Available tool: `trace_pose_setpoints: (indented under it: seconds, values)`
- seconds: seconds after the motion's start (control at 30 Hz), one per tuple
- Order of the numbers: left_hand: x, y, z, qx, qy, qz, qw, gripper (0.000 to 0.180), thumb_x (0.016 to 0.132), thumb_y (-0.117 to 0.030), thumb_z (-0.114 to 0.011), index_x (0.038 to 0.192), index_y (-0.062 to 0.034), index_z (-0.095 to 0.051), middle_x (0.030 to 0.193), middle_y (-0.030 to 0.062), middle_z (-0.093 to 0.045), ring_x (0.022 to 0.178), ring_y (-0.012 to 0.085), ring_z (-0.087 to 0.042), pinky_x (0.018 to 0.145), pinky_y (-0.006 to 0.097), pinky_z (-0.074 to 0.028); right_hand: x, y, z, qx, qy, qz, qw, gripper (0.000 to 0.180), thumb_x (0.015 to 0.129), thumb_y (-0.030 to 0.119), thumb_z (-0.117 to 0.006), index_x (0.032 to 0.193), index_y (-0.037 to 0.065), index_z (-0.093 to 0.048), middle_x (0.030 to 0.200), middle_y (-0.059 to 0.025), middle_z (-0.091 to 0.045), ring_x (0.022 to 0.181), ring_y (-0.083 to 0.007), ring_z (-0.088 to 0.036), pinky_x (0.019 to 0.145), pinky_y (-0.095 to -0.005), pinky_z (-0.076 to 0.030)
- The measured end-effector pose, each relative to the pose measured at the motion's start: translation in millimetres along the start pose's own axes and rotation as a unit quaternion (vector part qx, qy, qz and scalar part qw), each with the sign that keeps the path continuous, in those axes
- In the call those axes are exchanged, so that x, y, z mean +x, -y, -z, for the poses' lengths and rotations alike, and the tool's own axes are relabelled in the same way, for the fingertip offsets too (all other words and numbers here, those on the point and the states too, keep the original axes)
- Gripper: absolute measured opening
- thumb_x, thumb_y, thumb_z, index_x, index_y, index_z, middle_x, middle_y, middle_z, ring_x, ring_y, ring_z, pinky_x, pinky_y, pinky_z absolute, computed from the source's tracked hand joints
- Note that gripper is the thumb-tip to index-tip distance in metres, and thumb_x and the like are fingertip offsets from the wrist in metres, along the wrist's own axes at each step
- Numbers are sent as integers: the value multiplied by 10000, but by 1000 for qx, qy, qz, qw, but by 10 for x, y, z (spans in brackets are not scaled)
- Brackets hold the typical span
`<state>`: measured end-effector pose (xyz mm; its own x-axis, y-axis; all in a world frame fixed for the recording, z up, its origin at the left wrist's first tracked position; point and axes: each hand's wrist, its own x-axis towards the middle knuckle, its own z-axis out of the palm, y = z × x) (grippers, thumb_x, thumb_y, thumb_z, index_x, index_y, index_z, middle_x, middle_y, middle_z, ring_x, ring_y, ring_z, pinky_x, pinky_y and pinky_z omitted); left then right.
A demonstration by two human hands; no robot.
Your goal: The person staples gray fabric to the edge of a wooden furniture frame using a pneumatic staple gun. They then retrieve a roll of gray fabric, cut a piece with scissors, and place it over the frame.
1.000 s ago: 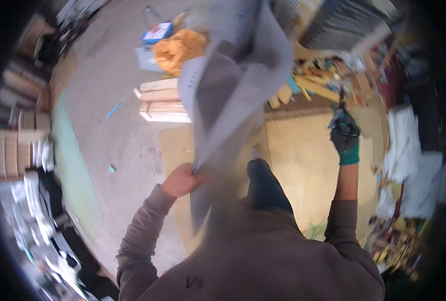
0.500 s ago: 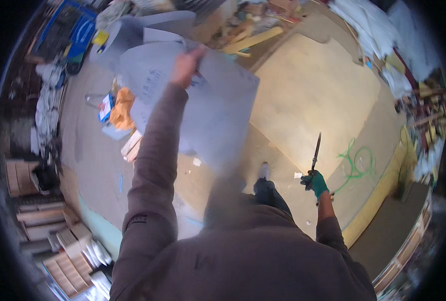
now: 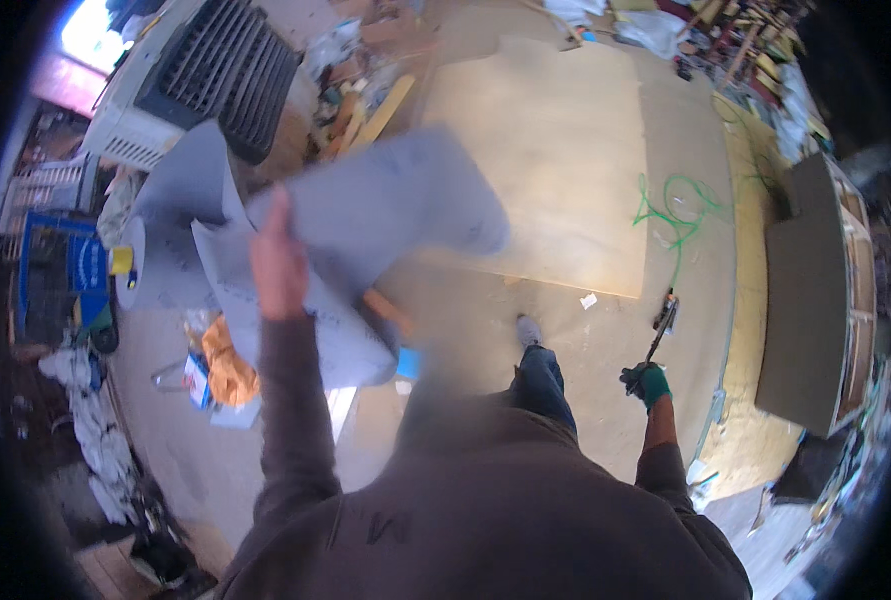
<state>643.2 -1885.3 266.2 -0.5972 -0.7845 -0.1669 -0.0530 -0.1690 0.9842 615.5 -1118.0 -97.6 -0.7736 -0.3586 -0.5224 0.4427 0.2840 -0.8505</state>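
My bare left hand (image 3: pixel 280 265), smeared by motion, is closed on the edge of a large grey sheet (image 3: pixel 385 195). The sheet is bent and creased, and its far corner hangs over a pale yellow board on the floor. Leftward it runs into a loose roll of the same material (image 3: pixel 160 265). Off to the right, well apart from the sheet, my green-gloved right hand (image 3: pixel 648 384) grips dark, slim scissors (image 3: pixel 657 340) with the blades pointing away from me. How far the blades are parted is too small to tell.
The pale board (image 3: pixel 555 160) lies ahead. A green hose (image 3: pixel 680 205) leads to a dark tool on the floor. An orange bag (image 3: pixel 227 365) lies at left, wood scraps (image 3: pixel 380 115) at far left. A grey cabinet-like box (image 3: pixel 815 290) is at right. A large grilled unit (image 3: pixel 215 80) stands far left.
The view has turned, so the surroundings sit differently. The grey sheet, spread fairly flat before, is now folded up and pulled leftward with my left hand. My right hand keeps the scissors.
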Motion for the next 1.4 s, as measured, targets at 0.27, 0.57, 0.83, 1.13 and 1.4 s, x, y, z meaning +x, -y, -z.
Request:
trace_pose_setpoints:
  seconds: [0.27,0.57,0.83,1.13,1.4]
  values:
    - [-1449,2020,840,-63,112,293,947,495,1067,-411,-613,1305,21,-579,1145,127,-732,933,233,-753,758,376,-640,-1684,537,-2516,296,-156,-169,927,397,1003,101,-649,1313,-5,-424,975,-183,-726,896,-286,-748,727,-336,-617]
    - [-1660,2572,1527,-10,97,310,946,476,1023,-361,-655,1246,49,-561,1074,161,-713,875,265,-748,696,378,-645,-2289,828,-4103,472,-30,-116,874,438,995,195,-699,1371,40,-535,1058,-181,-739,736,-201,-695,594,-315,-526]
    - [-1953,2560,1915,51,145,268,951,411,994,-328,-660,1157,37,-565,960,164,-681,777,276,-712,692,404,-635,-1935,391,-5179,562,-75,-110,816,469,1053,394,-654,1373,66,-558,1042,-131,-719,766,-191,-678,647,-314,-526]
    - [-1915,2713,2207,132,168,285,934,498,1004,-325,-614,1316,44,-498,1063,194,-640,802,322,-703,700,447,-623,-1274,520,-5633,568,-72,-65,818,380,1026,283,-697,1304,56,-574,1130,-85,-686,902,-200,-694,746,-362,-589]
    - [-2438,2800,2026,70,275,359,889,665,1025,-504,-599,1381,55,-544,1074,140,-685,873,272,-700,795,420,-584,-1132,513,-5808,481,-118,-48,867,327,1007,208,-695,1287,76,-592,1112,-79,-687,878,-197,-702,711,-372,-591]
